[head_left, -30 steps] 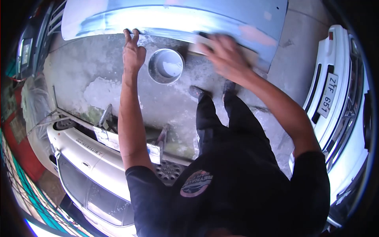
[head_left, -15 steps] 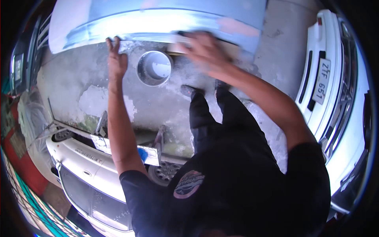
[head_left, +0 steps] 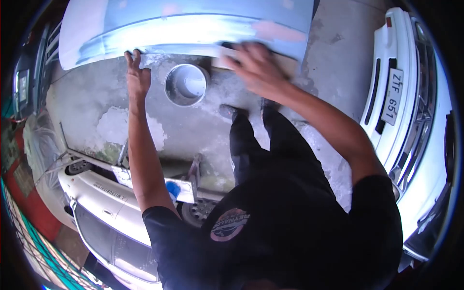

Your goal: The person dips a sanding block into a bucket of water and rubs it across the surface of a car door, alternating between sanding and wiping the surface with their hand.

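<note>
A car body panel, pale blue with whitish and pinkish patches, spans the top of the view. My left hand is at its lower edge on the left, fingers stretched up to touch the edge and thumb apart. My right hand, blurred by motion, lies over a long flat sanding block with a dark edge and a pale side, against the panel's lower right part. The fingers hide much of the block. Between my hands, a round metal pail stands on the floor, with something whitish inside.
On the right is a white car with a number plate. Another light-coloured car is at the lower left, near a small stand holding a blue object. My feet stand on stained concrete below the panel. Plastic sheeting hangs at left.
The view has shifted slightly, moving most things a little left. My right hand and the block have moved slightly down relative to the panel. My left hand stays at the panel's edge.
</note>
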The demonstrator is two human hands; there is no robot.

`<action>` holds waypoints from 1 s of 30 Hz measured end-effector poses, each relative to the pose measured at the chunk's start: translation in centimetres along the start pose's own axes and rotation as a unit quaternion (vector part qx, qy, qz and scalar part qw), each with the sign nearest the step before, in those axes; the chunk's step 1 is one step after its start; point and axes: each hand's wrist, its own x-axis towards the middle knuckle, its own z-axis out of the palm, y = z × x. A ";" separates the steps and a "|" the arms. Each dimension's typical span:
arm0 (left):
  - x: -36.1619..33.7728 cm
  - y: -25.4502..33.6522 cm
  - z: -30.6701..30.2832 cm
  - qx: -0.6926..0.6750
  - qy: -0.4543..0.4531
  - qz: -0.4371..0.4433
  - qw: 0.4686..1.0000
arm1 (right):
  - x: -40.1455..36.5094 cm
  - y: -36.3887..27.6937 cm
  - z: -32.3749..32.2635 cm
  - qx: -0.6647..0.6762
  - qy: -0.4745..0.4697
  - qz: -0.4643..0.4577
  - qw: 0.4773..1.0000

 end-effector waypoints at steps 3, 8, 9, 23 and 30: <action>-0.6 -1.9 0.0 0.009 -0.009 0.026 1.000 | 8.6 -4.1 4.2 0.014 -0.040 -0.005 0.999; -0.3 -2.8 0.7 -0.006 -0.005 0.038 0.999 | -2.7 0.8 -0.9 0.005 -0.026 0.012 1.000; -0.9 -1.2 0.3 -0.011 0.011 0.041 0.999 | -6.5 2.0 -1.7 -0.027 -0.011 0.029 0.999; -1.2 0.4 -0.6 0.009 0.015 0.021 1.000 | -0.3 -0.7 0.3 -0.003 -0.023 0.023 0.999; -1.6 1.3 -0.2 -0.009 0.042 0.021 0.999 | 5.0 -2.7 2.2 -0.027 -0.033 -0.010 0.999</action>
